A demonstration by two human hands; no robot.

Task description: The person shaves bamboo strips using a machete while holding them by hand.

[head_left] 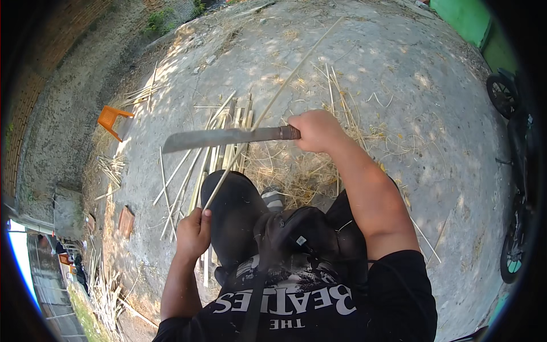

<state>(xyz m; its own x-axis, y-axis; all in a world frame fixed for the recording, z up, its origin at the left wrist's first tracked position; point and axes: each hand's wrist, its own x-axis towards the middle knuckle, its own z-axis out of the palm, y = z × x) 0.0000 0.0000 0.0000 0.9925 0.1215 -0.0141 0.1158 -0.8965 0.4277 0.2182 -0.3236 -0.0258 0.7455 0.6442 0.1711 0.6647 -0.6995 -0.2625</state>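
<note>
1. Bright daylight falls around me, with dappled leaf shadows across the ground (399, 114).
2. Focus is sharp at the centre; my knife (228, 137) looks crisp.
3. Fisheye bending curves the edges, and black corners frame the view.
4. Lower left is overexposed, glaring white-blue.

My blade (208, 138) is dull, worn grey metal with a dark wooden handle; the bamboo strip (268, 108) looks dry, pale and matt.

Bare concrete ground (399, 85) ahead; bamboo strips (228, 122) and knee (231, 199) below the hands.
</note>
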